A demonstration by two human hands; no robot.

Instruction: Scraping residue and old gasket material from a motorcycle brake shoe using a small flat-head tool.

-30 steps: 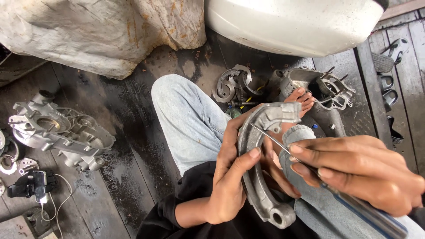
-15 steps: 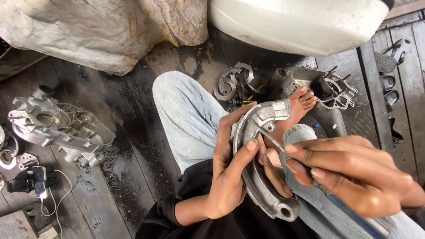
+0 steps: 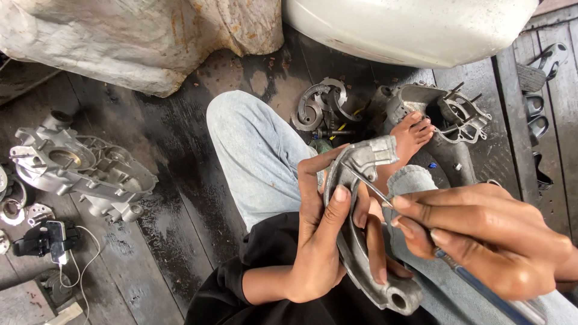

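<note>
Seated on a dark wooden plank floor (image 3: 162,241), legs in pale jeans drawn up, one bare foot (image 3: 412,135) resting beside a grey engine casing (image 3: 448,111). Left hand (image 3: 322,241) wrapped around a curved grey metal brake shoe (image 3: 355,241), thumb pressed along its outer edge, fingers curled behind, holding it upright above the lap. Right hand (image 3: 481,235) closed on a screwdriver (image 3: 481,289) with a blue handle, thin metal shaft running up and left, tip touching the upper end of the brake shoe near its flat lug. Round pivot hole visible at the lower end of the shoe, close to the black shirt. Further off on the floor to the left, a large silver crankcase cover (image 3: 78,168), and near it a small black device with a white cable (image 3: 48,241). Between the knees and a white rounded body panel (image 3: 409,27) at the top, a pile of more brake shoes and springs (image 3: 322,105). Top left, a crumpled grey tarpaulin (image 3: 132,36).
</note>
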